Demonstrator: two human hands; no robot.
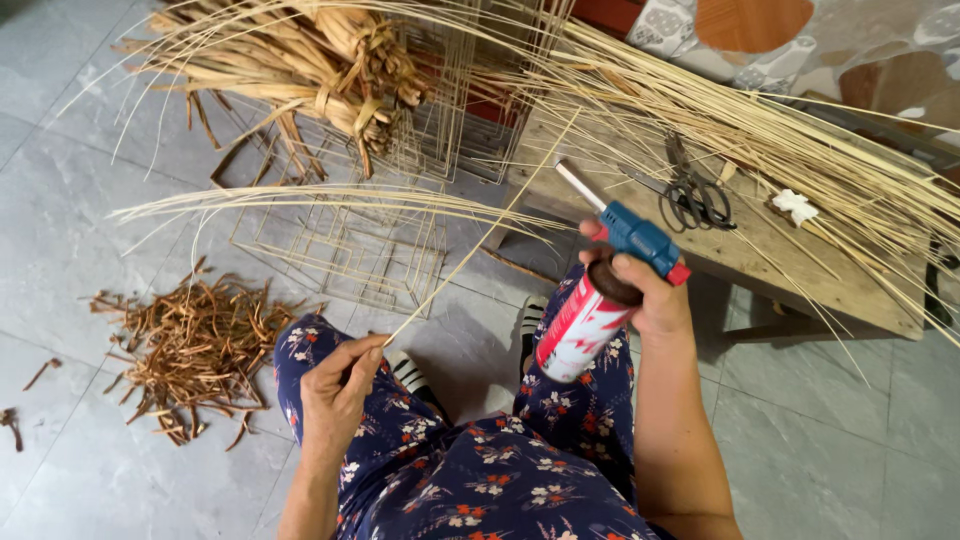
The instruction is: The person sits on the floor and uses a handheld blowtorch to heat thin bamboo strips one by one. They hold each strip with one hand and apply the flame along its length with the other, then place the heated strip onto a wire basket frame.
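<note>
Rattan strip: thin, pale, pinched at its near end between thumb and fingers of the left hand, rising slantwise away toward the bench.
Left hand: closed on the strip, resting above the lap in flowered blue cloth.
Right hand: wrapped tight round the neck of a gas torch, a red and white canister with a blue head and a metal nozzle aimed up and away, close beside the strip. No flame visible.
Risk, as a judgement: if lit, likely to scorch or burn through so slender a strip; fingers near on the same strip; lap cloth right beneath the canister.
Floor: grey tiles, a heap of brown bark shavings to the left, wire frames ahead of the knees.
Bench: wooden, carrying black scissors and a long sheaf of dry strips just beyond the nozzle; easy tinder.
Farthest: bundled dry reed, also flammable.
</note>
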